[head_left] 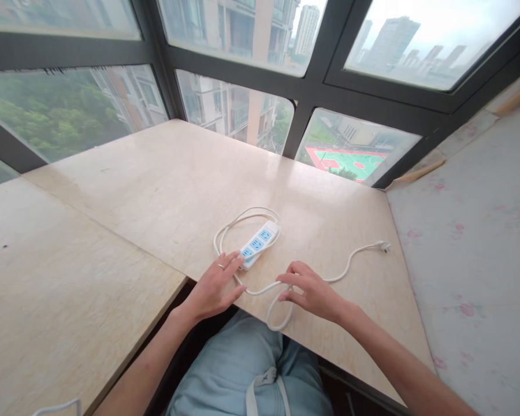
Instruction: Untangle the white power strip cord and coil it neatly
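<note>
A white power strip (256,245) with blue socket faces lies at a slant on the beige marble-look counter. Its white power cord (345,267) loops around the strip, runs toward me, makes a small loop at the counter's edge and ends to the right in a plug (385,247). My left hand (214,287), with a ring on one finger, rests its outstretched fingertips on the near end of the strip; its thumb lies beside the cord. With curled fingers and thumb my right hand (308,290) holds the cord near the small loop; the exact contact is partly hidden.
The counter (134,173) has a corner notch where my legs (242,364) are. Dark-framed windows (238,110) stand along its back, and a flowered wall (468,260) bounds the right. A piece of white cable (58,407) shows at the lower left.
</note>
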A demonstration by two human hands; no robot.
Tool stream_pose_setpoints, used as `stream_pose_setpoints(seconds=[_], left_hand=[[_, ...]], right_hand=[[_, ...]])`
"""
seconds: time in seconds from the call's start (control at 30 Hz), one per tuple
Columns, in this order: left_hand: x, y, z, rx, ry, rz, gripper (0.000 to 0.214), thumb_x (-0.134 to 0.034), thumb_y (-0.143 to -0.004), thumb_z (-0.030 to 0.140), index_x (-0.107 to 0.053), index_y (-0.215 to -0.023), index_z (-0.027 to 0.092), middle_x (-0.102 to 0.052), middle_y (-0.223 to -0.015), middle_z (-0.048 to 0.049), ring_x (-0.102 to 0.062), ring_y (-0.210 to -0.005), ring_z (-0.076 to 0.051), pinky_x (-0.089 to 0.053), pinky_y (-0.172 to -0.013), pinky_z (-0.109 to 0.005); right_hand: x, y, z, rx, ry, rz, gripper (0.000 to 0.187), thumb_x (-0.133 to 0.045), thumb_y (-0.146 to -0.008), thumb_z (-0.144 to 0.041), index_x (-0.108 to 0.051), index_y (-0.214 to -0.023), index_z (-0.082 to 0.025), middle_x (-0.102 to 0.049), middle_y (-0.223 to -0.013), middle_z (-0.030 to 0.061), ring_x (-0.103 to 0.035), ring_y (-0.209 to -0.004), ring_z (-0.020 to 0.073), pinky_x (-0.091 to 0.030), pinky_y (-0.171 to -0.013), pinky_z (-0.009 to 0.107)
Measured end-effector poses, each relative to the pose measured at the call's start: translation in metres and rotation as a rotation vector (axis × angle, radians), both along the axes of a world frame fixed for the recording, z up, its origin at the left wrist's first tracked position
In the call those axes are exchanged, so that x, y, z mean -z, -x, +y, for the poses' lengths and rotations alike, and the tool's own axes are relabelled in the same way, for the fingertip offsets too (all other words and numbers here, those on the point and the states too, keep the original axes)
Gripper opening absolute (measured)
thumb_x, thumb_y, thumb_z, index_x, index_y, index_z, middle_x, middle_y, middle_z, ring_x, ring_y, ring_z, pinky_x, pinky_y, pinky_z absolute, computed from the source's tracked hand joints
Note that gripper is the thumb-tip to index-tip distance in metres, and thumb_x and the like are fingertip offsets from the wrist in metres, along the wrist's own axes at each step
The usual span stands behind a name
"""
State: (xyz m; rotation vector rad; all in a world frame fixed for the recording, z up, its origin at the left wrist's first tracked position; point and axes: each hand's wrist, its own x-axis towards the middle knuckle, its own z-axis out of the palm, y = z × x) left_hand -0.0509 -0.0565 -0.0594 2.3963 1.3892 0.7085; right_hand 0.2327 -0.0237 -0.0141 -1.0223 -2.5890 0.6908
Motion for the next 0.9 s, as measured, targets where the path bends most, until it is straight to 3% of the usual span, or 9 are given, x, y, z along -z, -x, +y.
stream_pose_setpoints(seconds=[0.13, 0.23, 0.37, 0.47, 0.6, 0.73, 0.9], left_hand=[[0.009, -0.004, -0.005, -0.046, -0.028, -0.037, 0.064, -0.061, -0.087, 0.046, -0.040, -0.141, 0.020, -0.040, -0.149, -0.0161, -0.036, -0.139, -0.032, -0.035, -0.113, -0.052], [0.011, -0.010, -0.007, -0.074, -0.071, -0.045, 0.067, -0.065, -0.083, 0.050, -0.042, -0.138, 0.019, -0.041, -0.148, -0.0173, -0.038, -0.137, -0.033, -0.034, -0.113, -0.053], [0.013, -0.019, -0.008, -0.137, -0.101, -0.084, 0.046, -0.061, -0.088, 0.042, -0.048, -0.127, 0.020, -0.046, -0.143, -0.0164, -0.042, -0.135, -0.031, -0.037, -0.112, -0.054], [0.016, -0.023, -0.008, -0.176, -0.113, -0.113, 0.031, -0.057, -0.092, 0.036, -0.051, -0.119, 0.022, -0.049, -0.140, -0.0147, -0.045, -0.132, -0.030, -0.039, -0.110, -0.054], [0.020, -0.026, -0.010, -0.197, -0.126, -0.056, 0.018, -0.053, -0.094, 0.030, -0.054, -0.110, 0.021, -0.046, -0.143, -0.0143, -0.043, -0.134, -0.029, -0.036, -0.112, -0.055], [0.020, -0.027, -0.012, -0.205, -0.141, -0.014, 0.019, -0.053, -0.094, 0.032, -0.055, -0.109, 0.020, -0.046, -0.143, -0.0145, -0.043, -0.134, -0.028, -0.036, -0.113, -0.053], [0.019, -0.031, -0.008, -0.264, -0.158, -0.034, 0.011, -0.051, -0.095, 0.028, -0.059, -0.099, 0.020, -0.051, -0.136, -0.0133, -0.049, -0.128, -0.028, -0.042, -0.108, -0.051]], right_hand=[[0.002, -0.029, 0.003, 0.040, 0.180, 0.123, 0.039, -0.053, -0.093, -0.048, -0.066, -0.119, -0.023, -0.057, -0.087, 0.0041, -0.055, -0.075, 0.0138, -0.046, -0.071, 0.027], [-0.007, -0.054, 0.006, 0.066, 0.284, 0.113, 0.036, -0.057, -0.089, -0.053, -0.075, -0.103, -0.023, -0.055, -0.079, 0.0021, -0.054, -0.070, 0.0128, -0.044, -0.067, 0.026], [-0.029, -0.096, 0.017, 0.181, 0.421, 0.016, 0.039, -0.059, -0.086, -0.056, -0.076, -0.082, -0.022, -0.057, -0.076, 0.0027, -0.055, -0.070, 0.0147, -0.043, -0.067, 0.027], [-0.033, -0.129, 0.036, 0.298, 0.394, -0.051, 0.046, -0.056, -0.084, -0.063, -0.073, -0.078, -0.020, -0.061, -0.080, 0.0050, -0.057, -0.075, 0.0182, -0.044, -0.072, 0.030], [-0.014, -0.160, 0.071, 0.393, 0.335, -0.132, 0.053, -0.053, -0.079, -0.068, -0.070, -0.074, -0.018, -0.065, -0.083, 0.0073, -0.059, -0.079, 0.0209, -0.045, -0.075, 0.032], [0.007, -0.172, 0.110, 0.383, 0.357, -0.242, 0.041, -0.056, -0.078, -0.053, -0.072, -0.076, -0.016, -0.069, -0.086, 0.0087, -0.062, -0.083, 0.0227, -0.046, -0.078, 0.032], [0.011, -0.175, 0.156, 0.385, 0.245, -0.458, 0.024, -0.056, -0.080, -0.029, -0.075, -0.080, -0.015, -0.072, -0.089, 0.0087, -0.064, -0.087, 0.0213, -0.044, -0.079, 0.028]])
